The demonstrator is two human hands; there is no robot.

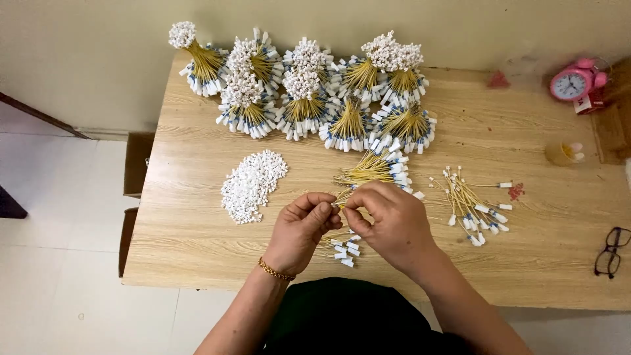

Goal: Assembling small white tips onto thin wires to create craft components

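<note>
The wooden counter (pixel 197 250) carries everything. At its far edge stand about ten tied bundles (pixel 305 92) of yellow wires, with white caps on top and blue-white tags below; the exact number is hard to count because they overlap. Nearer, on the left, lies one heap of small white caps (pixel 253 184), too many to count. In the middle lies one loose sheaf of wires (pixel 374 169), on the right one spread group of finished wires (pixel 472 204), and a few more wires (pixel 342 248) lie under the hands. At the far right stands one pink clock (pixel 575 82), and one pair of glasses (pixel 611 251) lies near the right edge.

The left hand (pixel 299 233) and the right hand (pixel 394 223) meet above the counter; their fingers are narrow, pinched together on one thin yellow wire (pixel 342 200). The piece is very small, so it could slip from the fingers and get lost among the loose wires below.
</note>
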